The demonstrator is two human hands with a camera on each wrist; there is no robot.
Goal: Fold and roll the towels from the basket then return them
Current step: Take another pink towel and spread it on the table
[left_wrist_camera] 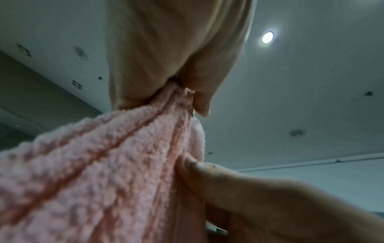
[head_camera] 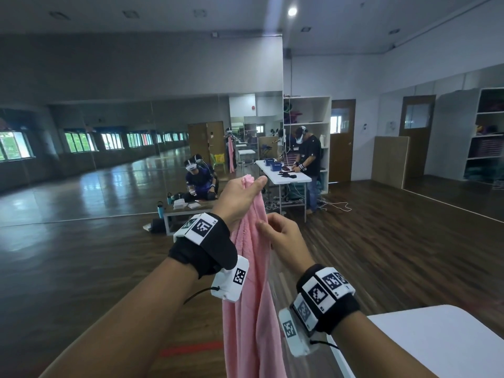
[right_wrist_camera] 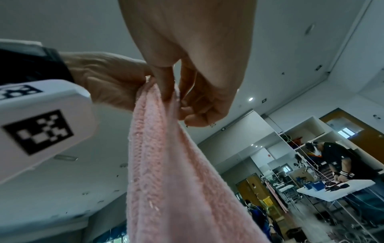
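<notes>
The premises are presenting as a large studio hall serving as a data-collection site. A full-height mirror wall is running along the left side, reflecting a row of windows and the dark wood floor. A person in a headset is working at a white folding table bearing blue bins. White shelving units are standing against the far wall beside brown doors. Recessed lights are dotting the ceiling.

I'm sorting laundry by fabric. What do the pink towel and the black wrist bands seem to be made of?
Pink towel: looks like soft terry cloth, matte, with a nubby looped pile in the left wrist view. Black wrist bands: probably stretchy matte fabric; exact fibre unclear.
</notes>
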